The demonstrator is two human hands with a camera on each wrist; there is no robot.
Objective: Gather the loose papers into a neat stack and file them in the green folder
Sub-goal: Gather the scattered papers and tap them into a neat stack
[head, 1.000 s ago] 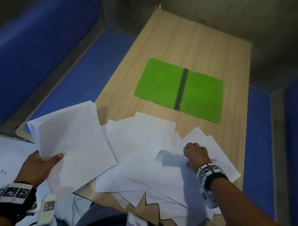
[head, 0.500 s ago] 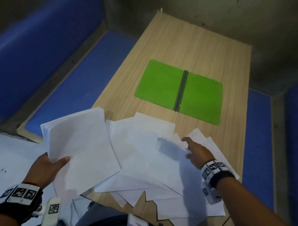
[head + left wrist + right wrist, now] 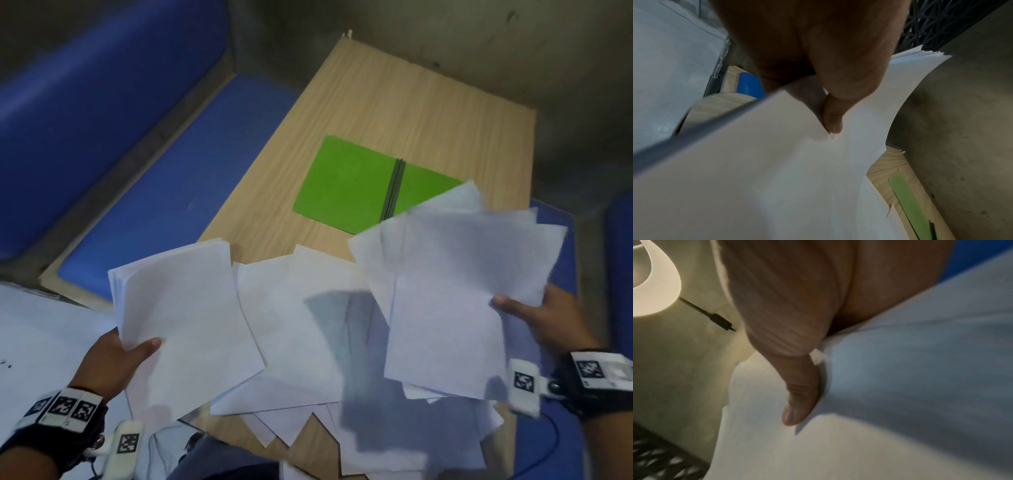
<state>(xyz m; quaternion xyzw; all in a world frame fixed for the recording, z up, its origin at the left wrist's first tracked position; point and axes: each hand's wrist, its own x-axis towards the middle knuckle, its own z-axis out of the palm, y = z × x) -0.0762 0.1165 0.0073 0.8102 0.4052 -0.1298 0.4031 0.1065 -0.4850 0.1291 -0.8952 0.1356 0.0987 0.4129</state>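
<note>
Motion blur smears the fanned sheets (image 3: 455, 291) raised on the right, so their edges run together and a count is beyond telling. They cover the near right corner of the green folder (image 3: 346, 185), which lies open and flat on the counter (image 3: 394, 102), spine running away from the camera. Under both bundles, loose papers (image 3: 298, 325) sprawl across the near counter, the lowest ones cut off by the bottom edge of the head view.

The left hand (image 3: 114, 359) pinches a tidier stack (image 3: 178, 308) at its near left edge, thumb on top, fingers hidden beneath the paper. The right hand (image 3: 544, 318) pinches the fanned sheets at their right edge, thumb lying flat across the top sheet, the other fingers out of sight underneath. Both bundles are held up off the counter, tilted away from the person.

The left wrist view brings what the head view lacks: the thumb tip (image 3: 833, 123) denting the paper, and the stack's far corner (image 3: 925, 54) showing separate sheet edges. The right wrist view shows the thumb (image 3: 799, 395) pressed along the sheet, plus a pale wall and a black cable (image 3: 709, 315); the rest there is blurred.
</note>
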